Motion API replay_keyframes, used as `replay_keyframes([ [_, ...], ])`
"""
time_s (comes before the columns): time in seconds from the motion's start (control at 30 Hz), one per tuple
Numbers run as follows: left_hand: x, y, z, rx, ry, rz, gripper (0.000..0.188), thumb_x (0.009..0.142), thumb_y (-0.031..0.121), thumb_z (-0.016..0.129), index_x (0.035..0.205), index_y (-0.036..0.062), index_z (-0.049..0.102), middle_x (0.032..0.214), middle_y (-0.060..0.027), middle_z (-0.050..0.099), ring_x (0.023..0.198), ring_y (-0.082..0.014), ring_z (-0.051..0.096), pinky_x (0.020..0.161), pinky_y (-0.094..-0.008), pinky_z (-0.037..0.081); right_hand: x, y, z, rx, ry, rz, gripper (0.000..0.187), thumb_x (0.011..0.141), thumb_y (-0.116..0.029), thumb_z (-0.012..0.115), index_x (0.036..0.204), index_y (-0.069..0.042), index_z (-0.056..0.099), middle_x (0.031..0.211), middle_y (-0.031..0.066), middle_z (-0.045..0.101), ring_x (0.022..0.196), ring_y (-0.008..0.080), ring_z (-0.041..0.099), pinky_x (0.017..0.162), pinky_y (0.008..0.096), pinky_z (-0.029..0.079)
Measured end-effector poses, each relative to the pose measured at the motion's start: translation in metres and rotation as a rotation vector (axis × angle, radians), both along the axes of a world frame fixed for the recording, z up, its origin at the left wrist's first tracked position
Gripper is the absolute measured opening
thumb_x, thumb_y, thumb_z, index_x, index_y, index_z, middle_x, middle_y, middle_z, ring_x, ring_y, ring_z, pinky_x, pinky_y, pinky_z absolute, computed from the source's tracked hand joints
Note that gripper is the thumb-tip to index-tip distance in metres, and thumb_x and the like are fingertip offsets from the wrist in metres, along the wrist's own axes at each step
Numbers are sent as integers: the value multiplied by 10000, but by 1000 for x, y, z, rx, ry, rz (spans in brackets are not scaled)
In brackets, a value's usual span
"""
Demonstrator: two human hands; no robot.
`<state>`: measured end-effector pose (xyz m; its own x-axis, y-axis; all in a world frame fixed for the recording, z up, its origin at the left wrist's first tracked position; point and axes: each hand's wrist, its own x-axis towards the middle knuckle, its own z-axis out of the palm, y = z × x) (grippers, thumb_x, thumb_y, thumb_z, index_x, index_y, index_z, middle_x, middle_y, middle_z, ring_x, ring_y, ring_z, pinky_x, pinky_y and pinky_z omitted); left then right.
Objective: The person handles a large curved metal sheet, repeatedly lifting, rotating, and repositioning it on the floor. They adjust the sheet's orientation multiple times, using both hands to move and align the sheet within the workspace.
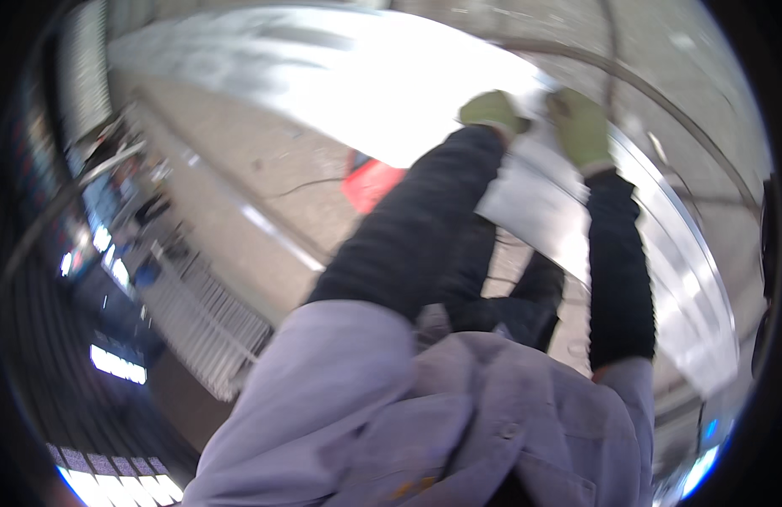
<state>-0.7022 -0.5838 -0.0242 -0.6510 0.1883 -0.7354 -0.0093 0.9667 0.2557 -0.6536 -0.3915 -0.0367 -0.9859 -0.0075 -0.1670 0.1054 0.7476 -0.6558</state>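
Note:
A long, bright, shiny metal sheet (391,84) stretches from the upper left, under my hands, down to the right. Its surface glares white in the middle, and its far edge curves in this view. My left hand (495,112), in a pale green glove, is closed at the sheet near its far edge. Just to the right, my right hand (581,131) wears a matching glove, with a dark mark at its fingertips, and is closed at the same edge. Motion blurs both hands, and the fingers' undersides are hidden. Black sleeves cover both forearms.
Below the sheet lies a red object (370,186), partly behind my left arm, with a thin dark cable (306,186) beside it. A long metal bar (264,221) crosses the floor at left. Farther left stand a grey slatted stack (201,313) and clutter.

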Motion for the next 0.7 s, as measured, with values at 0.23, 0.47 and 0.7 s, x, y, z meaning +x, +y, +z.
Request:
replay_keyframes([
  [0.23, -12, 10, 27, -133, -114, 110, 489, 823, 545, 826, 1126, 161, 838, 1149, -80, 810, 1093, -279, 771, 902, -435, 600, -7, -2, 25, -135, -208, -44, 348, 1068, -352, 604, 1179, -50, 735, 1036, 189, 782, 971, 372, 750, 832, 446, 548],
  [0.47, -8, 8, 35, -134, -174, 88, 527, 857, 578, 799, 1130, 129, 831, 1115, -107, 803, 1087, -313, 763, 906, -461, 584, -12, -17, 31, -163, -294, -52, 371, 1075, -367, 611, 1193, -37, 733, 1031, 175, 777, 929, 315, 751, 828, 411, 548],
  [0.7, -5, 7, 26, -111, -171, 114, 516, 850, 574, 805, 1126, 140, 834, 1113, -105, 803, 1095, -309, 761, 909, -468, 583, -17, -20, 20, -211, -250, -39, 357, 1084, -355, 618, 1196, -35, 733, 1040, 162, 778, 891, 260, 739, 814, 386, 550],
])
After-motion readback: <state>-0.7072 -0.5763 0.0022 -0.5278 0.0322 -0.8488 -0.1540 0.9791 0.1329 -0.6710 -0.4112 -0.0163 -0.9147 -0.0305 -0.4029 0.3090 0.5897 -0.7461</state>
